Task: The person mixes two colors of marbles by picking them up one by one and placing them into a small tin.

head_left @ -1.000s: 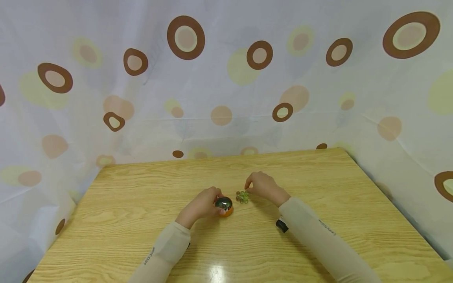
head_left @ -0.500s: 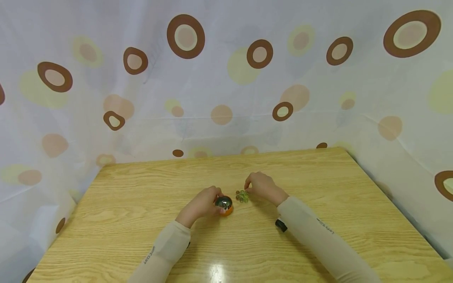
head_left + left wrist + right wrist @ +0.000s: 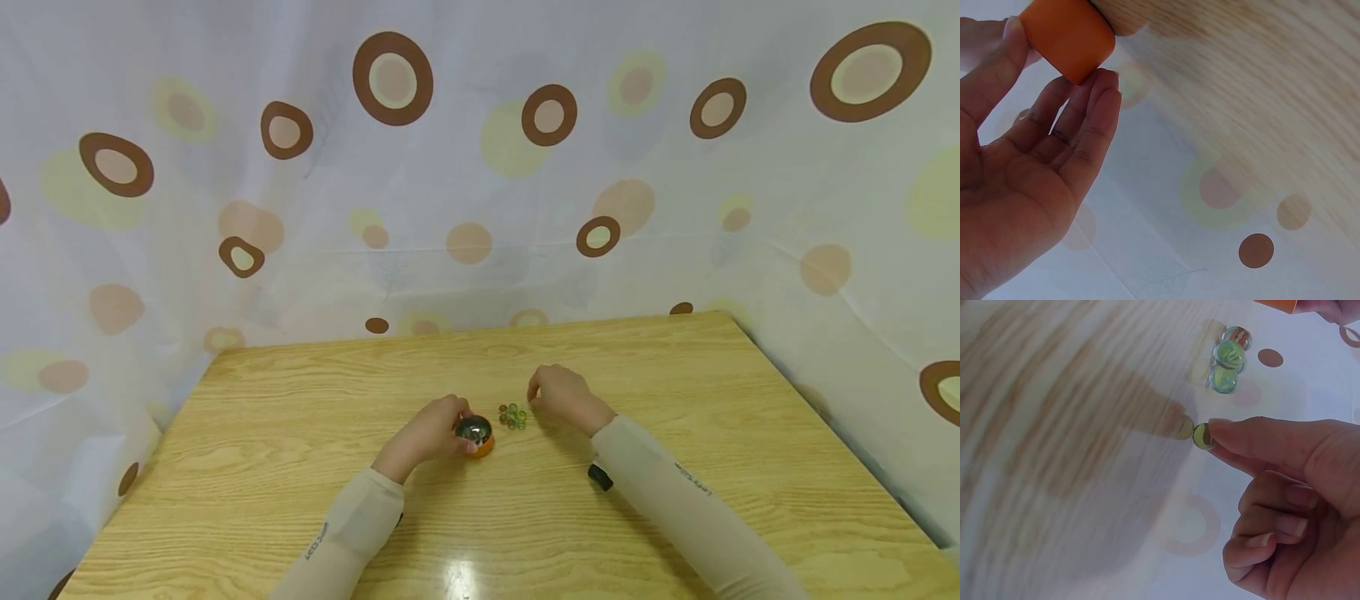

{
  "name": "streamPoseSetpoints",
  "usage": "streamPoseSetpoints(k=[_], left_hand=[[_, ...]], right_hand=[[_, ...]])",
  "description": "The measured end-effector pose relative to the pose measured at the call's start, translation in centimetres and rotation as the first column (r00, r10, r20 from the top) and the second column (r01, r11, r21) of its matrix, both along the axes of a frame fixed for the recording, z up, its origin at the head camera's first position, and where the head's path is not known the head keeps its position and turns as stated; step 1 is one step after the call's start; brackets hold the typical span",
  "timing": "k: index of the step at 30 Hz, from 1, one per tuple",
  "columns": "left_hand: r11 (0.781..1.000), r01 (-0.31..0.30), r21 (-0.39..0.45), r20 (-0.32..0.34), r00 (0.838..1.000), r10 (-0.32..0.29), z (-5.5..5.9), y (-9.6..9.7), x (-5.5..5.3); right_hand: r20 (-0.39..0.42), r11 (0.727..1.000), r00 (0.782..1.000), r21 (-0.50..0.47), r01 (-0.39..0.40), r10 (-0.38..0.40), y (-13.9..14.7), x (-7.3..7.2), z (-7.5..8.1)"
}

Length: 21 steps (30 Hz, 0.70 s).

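Note:
In the head view my left hand holds a small round orange cup by its side, its top shiny and dark like metal. The left wrist view shows the cup's smooth orange wall between thumb and fingers, against the tabletop. To the right of the cup sits a tight cluster of clear glass marbles with coloured swirls. My right hand is just beyond their right side. Seen from the right wrist, its thumb and forefinger pinch one greenish marble at the table surface, apart from the clustered marbles; the other fingers are curled.
Both hands work over a wooden table. A white curtain with brown and pale spots hangs behind the table and along its sides. A black wrist device shows under the right sleeve.
My right hand has shifted slightly right, away from the clustered marbles, with one marble in its pinch. The left hand and the cup have stayed in place.

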<state>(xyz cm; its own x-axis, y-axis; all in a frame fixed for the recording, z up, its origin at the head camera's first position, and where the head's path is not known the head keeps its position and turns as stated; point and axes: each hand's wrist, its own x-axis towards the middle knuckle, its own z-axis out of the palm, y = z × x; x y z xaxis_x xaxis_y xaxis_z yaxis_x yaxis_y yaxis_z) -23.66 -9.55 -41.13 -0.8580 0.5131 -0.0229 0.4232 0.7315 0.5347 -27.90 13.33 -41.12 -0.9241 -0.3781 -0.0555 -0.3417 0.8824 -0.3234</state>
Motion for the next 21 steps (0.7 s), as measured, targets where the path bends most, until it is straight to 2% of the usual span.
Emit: streamPoseSetpoints(k=[15, 21], left_hand=[[1.0, -0.009, 0.001, 0.009, 1.0, 0.009, -0.2, 0.0, 0.02], [1.0, -0.005, 0.003, 0.005, 1.0, 0.005, -0.02, -0.08, 0.05]], right_hand=[[-0.013, 1.0, 1.0, 0.014, -0.006, 0.006, 0.6, -0.14, -0.22], [-0.009, 1.0, 1.0, -0.013, -0.012, 0.012, 0.41, -0.05, -0.02]])
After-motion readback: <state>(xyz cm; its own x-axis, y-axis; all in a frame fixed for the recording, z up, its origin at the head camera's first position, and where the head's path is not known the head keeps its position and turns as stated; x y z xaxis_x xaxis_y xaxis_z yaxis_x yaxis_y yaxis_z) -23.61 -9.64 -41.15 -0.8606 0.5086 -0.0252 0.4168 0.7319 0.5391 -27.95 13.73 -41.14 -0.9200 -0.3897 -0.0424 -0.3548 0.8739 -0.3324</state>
